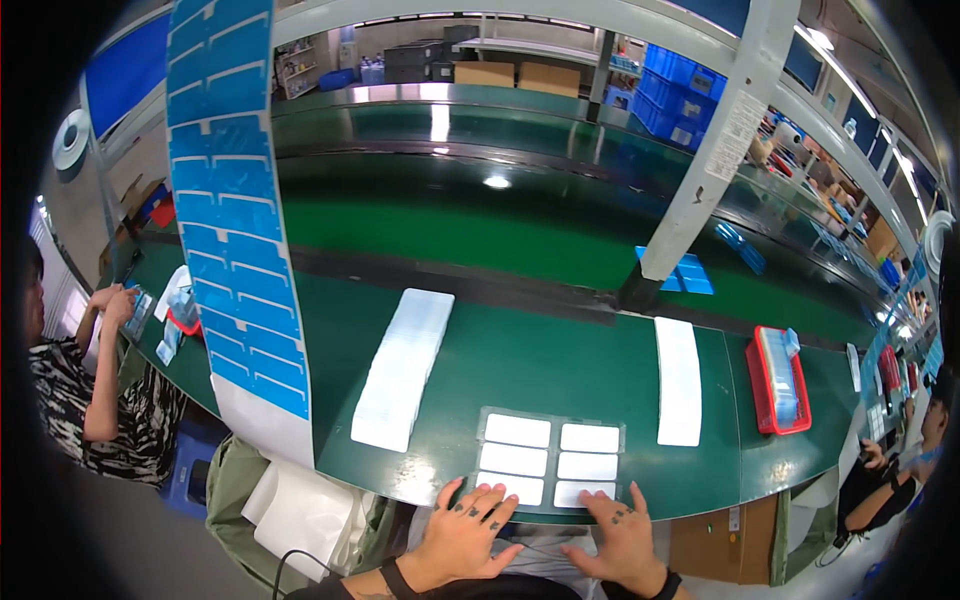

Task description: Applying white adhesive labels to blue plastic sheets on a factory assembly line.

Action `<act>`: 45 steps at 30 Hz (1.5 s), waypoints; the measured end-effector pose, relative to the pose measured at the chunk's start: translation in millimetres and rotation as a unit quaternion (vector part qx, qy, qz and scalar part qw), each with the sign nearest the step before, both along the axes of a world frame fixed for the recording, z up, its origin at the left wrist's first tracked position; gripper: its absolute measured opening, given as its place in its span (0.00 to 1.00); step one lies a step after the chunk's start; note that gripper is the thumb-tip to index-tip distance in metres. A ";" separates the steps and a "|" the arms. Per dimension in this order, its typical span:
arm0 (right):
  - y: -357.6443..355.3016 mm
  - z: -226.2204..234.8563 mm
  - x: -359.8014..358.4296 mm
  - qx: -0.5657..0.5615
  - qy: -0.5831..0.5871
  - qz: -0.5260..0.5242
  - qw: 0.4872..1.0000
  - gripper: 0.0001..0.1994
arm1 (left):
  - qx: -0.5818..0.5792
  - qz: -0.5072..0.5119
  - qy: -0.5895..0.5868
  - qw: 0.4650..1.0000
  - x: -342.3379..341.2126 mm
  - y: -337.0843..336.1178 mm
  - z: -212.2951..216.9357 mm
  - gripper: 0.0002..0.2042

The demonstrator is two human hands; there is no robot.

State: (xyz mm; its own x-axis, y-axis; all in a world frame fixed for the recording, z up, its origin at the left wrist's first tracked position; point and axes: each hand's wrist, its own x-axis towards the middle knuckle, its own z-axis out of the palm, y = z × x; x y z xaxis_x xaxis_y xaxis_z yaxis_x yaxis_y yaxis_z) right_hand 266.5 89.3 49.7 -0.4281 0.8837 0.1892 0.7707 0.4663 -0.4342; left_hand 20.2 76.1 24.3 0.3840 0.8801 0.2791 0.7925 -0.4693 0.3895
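Note:
Both of my hands are at the near edge of the green table. My left hand (465, 535) has its fingers spread, with the tips on the lowest card of the left column of white cards (514, 457). Fingers apart, my right hand (622, 535) touches the lowest card of the right column of white cards (589, 466). Each column has three blank rounded rectangles, with clear edging around them. Further left lies a long overlapping row of white cards (403, 370). A narrower row of white pieces (678, 380) lies to the right.
A long strip with blue pieces (238, 220) hangs at the left. A red tray (760, 405) with pale blue sheets stands at the right. A grey post (700, 190) rises from the table's far side. Green bags flank me. People sit at both sides.

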 end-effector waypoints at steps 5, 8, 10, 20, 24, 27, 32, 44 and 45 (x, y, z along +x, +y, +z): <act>19.4 14.0 6.2 -0.082 0.046 0.001 0.996 0.27 | 0.039 0.003 0.054 0.998 -8.7 5.0 9.2 0.31; 21.9 13.6 -4.6 -0.010 0.052 0.018 0.998 0.26 | 0.053 0.029 0.066 0.996 -12.4 -2.7 5.1 0.32; 15.6 8.0 -3.5 0.004 0.060 0.036 0.998 0.26 | 0.020 0.028 0.097 0.995 -10.5 -1.8 11.5 0.33; -48.5 11.6 10.3 -0.013 0.115 -0.044 0.992 0.11 | 0.327 0.400 -0.173 0.839 -205.1 16.9 16.6 0.25; -42.0 0.7 -18.3 -0.051 0.187 0.066 0.979 0.09 | 0.253 0.478 -0.250 0.803 -309.2 28.8 29.2 0.30; -35.1 11.6 -61.4 -0.033 0.205 0.157 0.965 0.08 | 0.059 0.431 -0.361 0.825 -351.4 22.4 17.9 0.27; -30.8 29.2 -122.8 -0.041 0.237 0.262 0.935 0.08 | -0.026 0.386 -0.406 0.828 -334.8 -42.3 -31.4 0.05; -60.8 26.6 -273.0 0.052 0.089 0.474 0.875 0.18 | -0.132 0.274 -0.573 0.761 -116.0 -194.5 17.3 0.09; -62.9 36.4 -269.1 0.037 0.107 0.483 0.868 0.14 | -0.119 0.295 -0.538 0.781 -117.7 -199.2 18.4 0.09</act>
State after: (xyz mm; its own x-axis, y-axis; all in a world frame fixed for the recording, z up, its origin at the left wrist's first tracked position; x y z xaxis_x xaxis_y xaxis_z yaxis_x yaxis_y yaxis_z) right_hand -2.6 26.4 86.1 -0.9104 0.1139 0.3977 -0.0907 0.8830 -0.4604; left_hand -97.6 -123.1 42.7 -0.4525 0.8910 -0.0371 -0.0026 0.0402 0.9992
